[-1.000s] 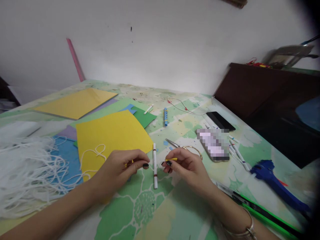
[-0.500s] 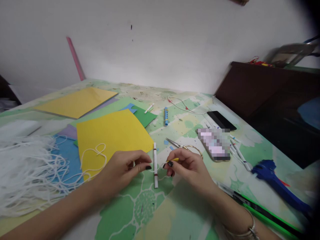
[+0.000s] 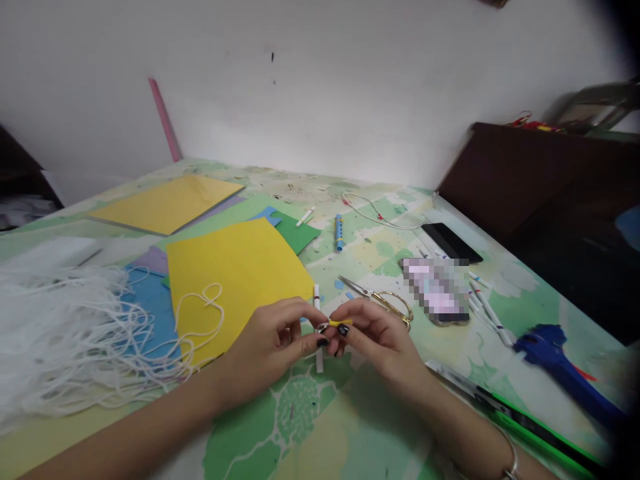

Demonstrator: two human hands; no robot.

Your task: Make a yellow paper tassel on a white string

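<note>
My left hand (image 3: 285, 333) and my right hand (image 3: 373, 333) meet over the table, fingertips almost touching. Between my right thumb and fingers is a small yellow piece (image 3: 340, 323). The left thumb and forefinger pinch at its left end, where a bit of white string seems to show. Below the fingertips lies a white marker (image 3: 317, 293), its middle hidden by the hands. Yellow paper (image 3: 240, 280) lies beyond my left hand, with loops of white string (image 3: 213, 303) on it. Gold-handled scissors (image 3: 373, 293) rest just beyond my right hand.
A heap of white string (image 3: 65, 327) covers the left side. Back centre lies a blue rolled piece (image 3: 339, 233). On the right are a phone (image 3: 435, 290), a black phone (image 3: 451, 241), markers (image 3: 487, 310), a blue tool (image 3: 565, 367) and a green-edged cutter (image 3: 530, 420).
My left hand has moved right, over the marker, and its fingertips now meet those of my right hand at the yellow piece. The whole view has shifted slightly.
</note>
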